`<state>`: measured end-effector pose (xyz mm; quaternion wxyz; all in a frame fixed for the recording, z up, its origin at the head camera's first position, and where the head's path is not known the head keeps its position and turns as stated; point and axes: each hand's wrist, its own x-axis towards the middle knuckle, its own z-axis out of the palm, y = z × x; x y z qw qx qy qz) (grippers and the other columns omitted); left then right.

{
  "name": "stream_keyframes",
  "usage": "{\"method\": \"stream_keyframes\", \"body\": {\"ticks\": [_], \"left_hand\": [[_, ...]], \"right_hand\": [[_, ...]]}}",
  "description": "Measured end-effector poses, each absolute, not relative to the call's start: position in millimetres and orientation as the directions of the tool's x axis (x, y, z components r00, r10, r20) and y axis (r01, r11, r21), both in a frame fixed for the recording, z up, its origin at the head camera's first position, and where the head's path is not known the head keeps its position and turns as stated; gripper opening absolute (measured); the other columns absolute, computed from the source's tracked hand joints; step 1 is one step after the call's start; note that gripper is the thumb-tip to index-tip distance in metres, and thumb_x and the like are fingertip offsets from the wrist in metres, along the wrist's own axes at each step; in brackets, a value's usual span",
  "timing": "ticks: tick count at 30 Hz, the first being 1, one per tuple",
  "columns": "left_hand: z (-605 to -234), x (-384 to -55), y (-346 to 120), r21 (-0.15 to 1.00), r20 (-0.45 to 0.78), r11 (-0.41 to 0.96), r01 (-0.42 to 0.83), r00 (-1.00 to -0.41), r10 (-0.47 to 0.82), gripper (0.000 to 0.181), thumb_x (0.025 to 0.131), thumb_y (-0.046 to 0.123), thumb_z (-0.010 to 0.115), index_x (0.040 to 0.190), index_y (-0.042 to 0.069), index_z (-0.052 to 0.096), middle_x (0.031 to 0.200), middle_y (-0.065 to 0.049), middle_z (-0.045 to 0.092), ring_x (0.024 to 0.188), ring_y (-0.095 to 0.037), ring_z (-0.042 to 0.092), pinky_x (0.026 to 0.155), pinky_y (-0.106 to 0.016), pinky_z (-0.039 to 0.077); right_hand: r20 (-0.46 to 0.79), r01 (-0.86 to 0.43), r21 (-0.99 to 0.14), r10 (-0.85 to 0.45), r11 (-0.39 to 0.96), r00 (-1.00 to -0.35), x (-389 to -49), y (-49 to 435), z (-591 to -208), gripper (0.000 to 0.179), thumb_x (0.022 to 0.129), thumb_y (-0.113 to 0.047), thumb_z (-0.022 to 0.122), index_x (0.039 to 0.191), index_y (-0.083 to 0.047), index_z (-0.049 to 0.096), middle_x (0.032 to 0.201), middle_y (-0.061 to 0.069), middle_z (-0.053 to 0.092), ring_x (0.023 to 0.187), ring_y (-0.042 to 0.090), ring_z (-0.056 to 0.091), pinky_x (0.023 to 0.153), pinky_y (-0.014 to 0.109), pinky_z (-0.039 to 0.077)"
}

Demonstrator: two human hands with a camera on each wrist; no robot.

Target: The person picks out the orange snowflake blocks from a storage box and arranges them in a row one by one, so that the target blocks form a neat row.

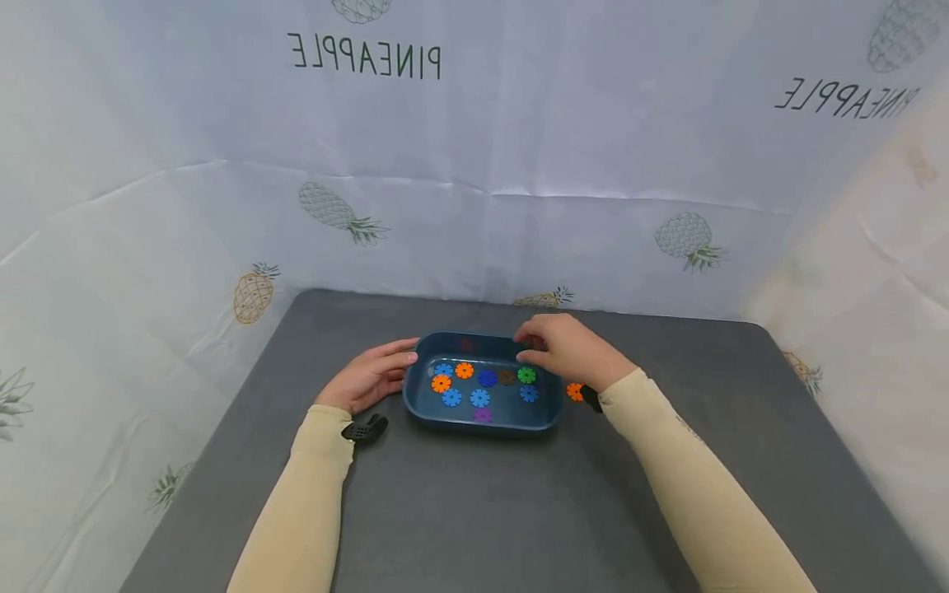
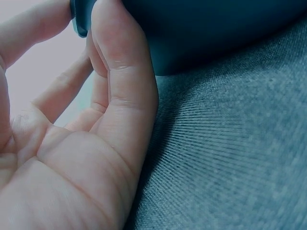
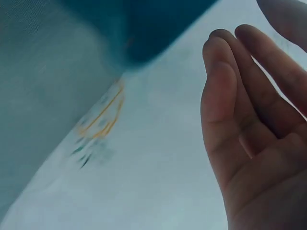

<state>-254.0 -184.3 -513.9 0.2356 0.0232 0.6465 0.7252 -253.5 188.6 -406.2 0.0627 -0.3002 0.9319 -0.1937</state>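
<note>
A dark blue tray [image 1: 482, 424] stands on the grey table with several notched plastic snowflake discs inside, among them a green disc [image 1: 526, 375], a purple disc [image 1: 483, 415] and a brown disc [image 1: 506, 376]. My left hand [image 1: 371, 375] holds the tray's left end, the thumb at the rim and bent fingers against the outer wall [image 2: 192, 38]. Over the tray's back right corner hovers my right hand [image 1: 567, 346], thumb and fingers apart in the right wrist view and no disc showing between them. An orange disc [image 1: 574, 392] lies just outside the tray, below the right wrist.
The grey tabletop [image 1: 474, 511] stretches around the tray. Behind it and at both sides hangs a white cloth [image 1: 482, 247] printed with pineapples. Black wrist straps [image 1: 365, 429] sit over the beige sleeves [image 1: 304, 494].
</note>
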Motion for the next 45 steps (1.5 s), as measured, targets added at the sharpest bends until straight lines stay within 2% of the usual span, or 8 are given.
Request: {"method": "stream_keyframes", "body": {"ticks": [5, 8, 11, 14, 21, 32, 39, 45], "left_hand": [[-513, -252, -185, 0.947, -0.276, -0.057, -0.315, -0.893, 0.355, 0.071, 0.108, 0.03, 0.07, 0.17, 0.019, 0.038, 0.168, -0.014, 0.046, 0.123, -0.021, 0.069, 0.099, -0.031, 0.062], [-513, -251, -185, 0.95, -0.27, -0.055, -0.309, -0.894, 0.357, 0.07, 0.108, 0.03, 0.069, 0.17, 0.018, 0.038, 0.169, -0.014, 0.045, 0.125, -0.021, 0.068, 0.099, -0.031, 0.062], [-513, -251, -182, 0.949, -0.268, -0.058, -0.308, -0.893, 0.362, 0.069, 0.109, 0.029, 0.069, 0.169, 0.018, 0.038, 0.169, -0.014, 0.045, 0.126, -0.022, 0.068, 0.1, -0.031, 0.061], [-513, -252, -178, 0.951, -0.261, -0.063, -0.304, -0.892, 0.368, 0.068, 0.109, 0.028, 0.068, 0.169, 0.017, 0.039, 0.167, -0.014, 0.047, 0.126, -0.023, 0.068, 0.1, -0.031, 0.061], [-508, -255, -169, 0.954, -0.252, -0.046, -0.295, -0.879, 0.405, 0.068, 0.109, 0.029, 0.068, 0.169, 0.016, 0.039, 0.167, -0.015, 0.047, 0.124, -0.02, 0.069, 0.101, -0.03, 0.061], [-503, -257, -178, 0.951, -0.271, -0.041, -0.306, -0.892, 0.362, 0.068, 0.107, 0.029, 0.071, 0.167, 0.014, 0.043, 0.163, -0.016, 0.052, 0.118, -0.021, 0.07, 0.097, -0.03, 0.062], [-508, -250, -183, 0.953, -0.271, -0.037, -0.302, -0.896, 0.353, 0.069, 0.107, 0.029, 0.071, 0.167, 0.012, 0.041, 0.163, -0.017, 0.053, 0.115, -0.019, 0.07, 0.096, -0.029, 0.062], [-508, -248, -183, 0.958, -0.252, -0.033, -0.283, -0.896, 0.366, 0.073, 0.108, 0.031, 0.07, 0.17, 0.012, 0.037, 0.167, -0.017, 0.047, 0.122, -0.02, 0.069, 0.1, -0.031, 0.062]], "right_hand": [[-0.102, -0.632, -0.329, -0.691, 0.702, -0.715, -261, 137, -410, 0.038, 0.105, -0.018, 0.074, 0.141, -0.006, 0.071, 0.14, 0.012, 0.072, 0.127, 0.028, 0.07, 0.108, 0.045, 0.059], [-0.16, -0.662, -0.297, -0.719, 0.688, -0.676, -265, 112, -421, 0.039, 0.105, -0.015, 0.074, 0.143, -0.005, 0.071, 0.142, 0.013, 0.072, 0.132, 0.029, 0.069, 0.112, 0.045, 0.057], [-0.191, -0.681, -0.244, -0.723, 0.691, -0.664, -267, 96, -432, 0.037, 0.104, -0.015, 0.074, 0.14, -0.006, 0.073, 0.138, 0.012, 0.074, 0.127, 0.028, 0.071, 0.112, 0.044, 0.057], [-0.198, -0.676, -0.189, -0.701, 0.713, -0.685, -269, 88, -441, 0.033, 0.105, -0.016, 0.074, 0.137, -0.008, 0.075, 0.129, 0.009, 0.076, 0.116, 0.025, 0.072, 0.11, 0.042, 0.058], [-0.163, -0.682, -0.096, -0.687, 0.725, -0.708, -273, 85, -453, 0.029, 0.103, -0.016, 0.076, 0.132, -0.012, 0.079, 0.118, 0.008, 0.076, 0.104, 0.022, 0.074, 0.103, 0.038, 0.062], [-0.14, -0.624, -0.185, -0.649, 0.759, -0.748, -277, 78, -452, 0.02, 0.101, -0.008, 0.076, 0.12, -0.01, 0.083, 0.118, 0.008, 0.08, 0.103, 0.025, 0.075, 0.101, 0.042, 0.063], [-0.197, -0.618, -0.224, -0.656, 0.754, -0.729, -273, 75, -452, 0.023, 0.1, -0.011, 0.079, 0.122, -0.009, 0.081, 0.119, 0.007, 0.079, 0.103, 0.023, 0.072, 0.103, 0.043, 0.062], [-0.197, -0.611, -0.29, -0.671, 0.736, -0.715, -273, 87, -441, 0.025, 0.098, -0.017, 0.081, 0.122, -0.012, 0.08, 0.113, 0.004, 0.07, 0.1, 0.018, 0.063, 0.097, 0.038, 0.06]]}}
